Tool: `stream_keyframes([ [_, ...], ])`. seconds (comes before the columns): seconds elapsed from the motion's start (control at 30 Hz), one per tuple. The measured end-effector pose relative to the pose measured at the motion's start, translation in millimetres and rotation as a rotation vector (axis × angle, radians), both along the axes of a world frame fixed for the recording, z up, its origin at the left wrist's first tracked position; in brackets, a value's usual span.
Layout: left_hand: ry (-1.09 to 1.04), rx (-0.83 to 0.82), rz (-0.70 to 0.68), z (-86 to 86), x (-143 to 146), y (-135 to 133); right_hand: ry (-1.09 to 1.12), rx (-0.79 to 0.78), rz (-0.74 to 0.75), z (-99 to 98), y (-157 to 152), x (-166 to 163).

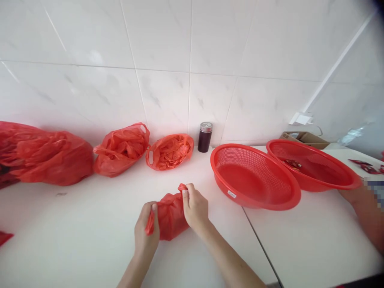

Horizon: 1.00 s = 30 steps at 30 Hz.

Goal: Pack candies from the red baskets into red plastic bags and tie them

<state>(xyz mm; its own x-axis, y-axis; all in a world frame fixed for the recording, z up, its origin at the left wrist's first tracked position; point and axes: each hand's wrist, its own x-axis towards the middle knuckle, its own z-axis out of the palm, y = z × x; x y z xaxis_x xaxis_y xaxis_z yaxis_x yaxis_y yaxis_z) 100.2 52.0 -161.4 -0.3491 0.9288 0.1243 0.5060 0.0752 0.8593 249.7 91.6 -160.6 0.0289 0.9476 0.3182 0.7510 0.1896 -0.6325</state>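
Note:
A small red plastic bag (171, 218) rests on the white table between my two hands. My left hand (146, 226) is closed around one gathered end of it, the thumb pressing on the plastic. At the opposite end, my right hand (195, 206) pinches the other twisted corner, which pokes up above the fingers. The bag bulges in the middle; its contents are hidden by the plastic. Behind it stand an open red bag of crumpled red plastic (171, 153) and a second red handled bag (123, 150).
A large red bag (60, 158) lies far left. A dark lidded flask (205, 138) stands by the tiled wall. To the right are a red perforated basket (255, 176) and another red basket (318, 164) holding small items, with another person's arm (364, 212) beside it. A cardboard box (313, 140) sits behind.

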Motion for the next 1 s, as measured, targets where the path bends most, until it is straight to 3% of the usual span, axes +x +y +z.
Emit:
stream_keyframes([
  [0.17,0.337,-0.139,-0.132,-8.0,-18,29,-0.259,-0.174,-0.056,-2.7,31,4],
  [0.37,0.462,-0.194,-0.189,-17.7,-33,57,-0.316,-0.270,-0.097,-12.0,74,18],
  [0.53,0.565,-0.200,-0.207,-29.7,-30,64,-0.350,-0.310,-0.134,-28.6,85,16],
  [0.8,0.557,-0.196,-0.190,-31.0,-31,58,-0.349,-0.251,-0.196,-41.3,77,15],
  [1.0,0.380,-0.223,-0.170,-17.2,-53,2,-0.251,-0.212,-0.207,-43.3,80,20],
])
